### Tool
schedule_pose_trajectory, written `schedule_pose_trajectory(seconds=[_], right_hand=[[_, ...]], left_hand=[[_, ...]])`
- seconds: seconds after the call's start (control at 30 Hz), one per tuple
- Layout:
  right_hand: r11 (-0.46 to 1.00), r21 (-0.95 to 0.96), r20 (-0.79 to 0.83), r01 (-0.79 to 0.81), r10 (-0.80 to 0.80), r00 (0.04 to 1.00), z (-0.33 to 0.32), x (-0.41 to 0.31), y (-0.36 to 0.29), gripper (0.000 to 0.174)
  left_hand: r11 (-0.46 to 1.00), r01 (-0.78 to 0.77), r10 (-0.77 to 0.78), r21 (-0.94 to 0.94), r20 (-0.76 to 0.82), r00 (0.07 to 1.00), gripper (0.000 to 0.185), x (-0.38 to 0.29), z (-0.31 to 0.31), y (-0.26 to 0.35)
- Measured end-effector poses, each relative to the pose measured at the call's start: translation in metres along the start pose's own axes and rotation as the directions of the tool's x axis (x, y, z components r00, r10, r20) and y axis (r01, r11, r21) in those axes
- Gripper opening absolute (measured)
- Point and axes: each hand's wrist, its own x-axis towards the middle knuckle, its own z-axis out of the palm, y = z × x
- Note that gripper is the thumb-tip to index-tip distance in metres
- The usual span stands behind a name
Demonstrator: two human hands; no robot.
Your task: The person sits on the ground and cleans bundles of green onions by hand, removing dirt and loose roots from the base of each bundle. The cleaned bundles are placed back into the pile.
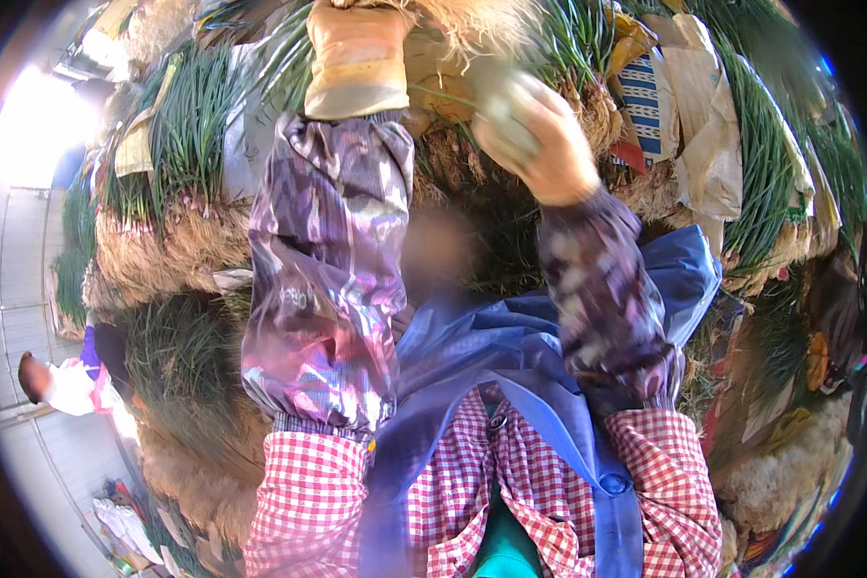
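Observation:
My left hand [357,54], in a tan work glove, reaches to the top edge beside a mass of pale roots [477,25]; its fingers are mostly cut off there, so its grip is unclear. Bare and blurred by motion, my right hand [542,141] has its fingers curled around something pale green, too smeared to identify. Thin green stalks run between the two hands. Below them lie reddish, root-tipped green onions [462,155]. Another onion bunch [589,94] rests just beyond my right hand.
Stacked green onions with long roots [166,246] lie left, more onions [755,166] right, with woven sacks [708,123] among them. A blue apron [477,332] covers my lap. Loose green leaves [180,361] lie lower left. Another person [72,383] is at the far left.

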Motion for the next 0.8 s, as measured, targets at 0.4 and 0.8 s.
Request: schedule_pose_trajectory(seconds=[0.4,0.8], right_hand=[[0.762,-0.645,-0.200,-0.064,-0.086,0.976,0.015,0.037,0.003,0.046],[0.878,-0.478,-0.289,0.028,-0.187,0.939,0.006,0.036,0.042,0.022]], left_hand=[[0.997,-0.054,0.054,0.050,0.003,0.999,0.042,-0.007,0.003,0.007],[0.993,-0.042,0.049,-0.112,0.063,0.997,0.032,-0.015,-0.002,0.019]])
